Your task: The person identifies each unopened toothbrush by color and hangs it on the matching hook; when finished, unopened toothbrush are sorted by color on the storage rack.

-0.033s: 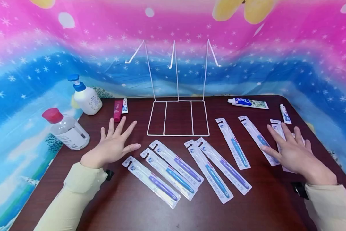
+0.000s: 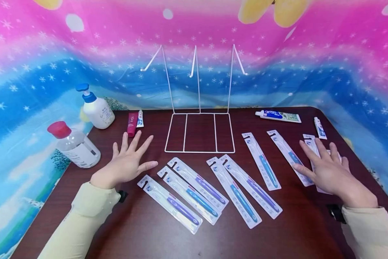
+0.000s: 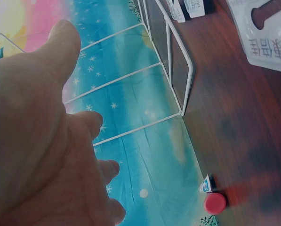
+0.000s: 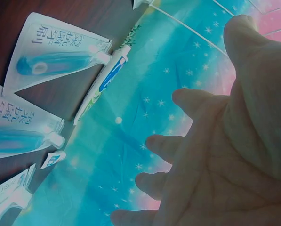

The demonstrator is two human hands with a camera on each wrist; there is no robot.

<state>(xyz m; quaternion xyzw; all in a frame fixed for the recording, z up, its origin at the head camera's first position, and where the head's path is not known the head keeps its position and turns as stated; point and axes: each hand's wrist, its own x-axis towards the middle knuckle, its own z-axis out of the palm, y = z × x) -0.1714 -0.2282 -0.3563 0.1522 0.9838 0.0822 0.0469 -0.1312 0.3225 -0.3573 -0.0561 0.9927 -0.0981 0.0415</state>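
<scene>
My left hand (image 2: 124, 163), fingers spread, is over the left side of the table and holds nothing. Just beyond its fingertips lie a dark pink tube (image 2: 132, 124) and a small white tube (image 2: 140, 119). Spread likewise and holding nothing, my right hand (image 2: 331, 171) partly hides a packaged toothbrush (image 2: 310, 139). Beside its thumb is another packaged toothbrush (image 2: 289, 154) with a blue handle. Several more toothbrushes in clear packs, such as a purple one (image 2: 171, 205) and a blue one (image 2: 234, 192), lie slanted between the hands. In both wrist views the palms show bare.
A white wire rack (image 2: 198, 152) with three upright hooks stands at the back middle. To the left are a pump bottle (image 2: 98, 111) and a clear bottle with a red cap (image 2: 80, 151). Back right lie a toothpaste tube (image 2: 279, 115) and a small tube (image 2: 320, 127). Patterned cloth (image 2: 116, 43) surrounds the table.
</scene>
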